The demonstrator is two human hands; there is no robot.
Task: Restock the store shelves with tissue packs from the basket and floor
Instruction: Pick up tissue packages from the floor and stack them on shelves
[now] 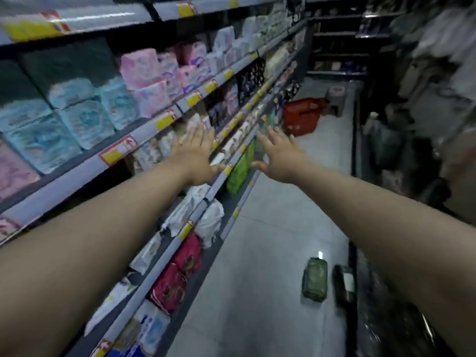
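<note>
Both arms reach forward along the aisle, and both hands are empty. The left hand (198, 155) is spread flat with straight fingers, a little to 11 o'clock of the picture's middle, in front of the shelves (144, 136). Its thumb is just beside a shelf rail, but I cannot tell if it touches. The right hand (277, 155) is at 1 o'clock of the middle, also open with the fingers apart, and it holds nothing. Its thumb points to 9 o'clock, toward a bright green pack (240, 168) that stands on a lower shelf between the two hands.

The shelves fill the side from 7 to 12 o'clock. They carry light blue packs (85, 119) and pink packs (140, 65) on the upper level and dark pink packs (180, 274) low at 7 o'clock. Yellow price labels (164, 121) sit on the rails.

The red basket (302, 115) stands on the floor (270, 240) at 1 o'clock, beyond the right hand and close to the shelf base. What is inside it I cannot see. One green tissue pack (314, 279) lies on the floor at 5 o'clock, under the right forearm, well apart from both hands. A dark pack (343, 283) lies just beside it, on its 3 o'clock side.
</note>
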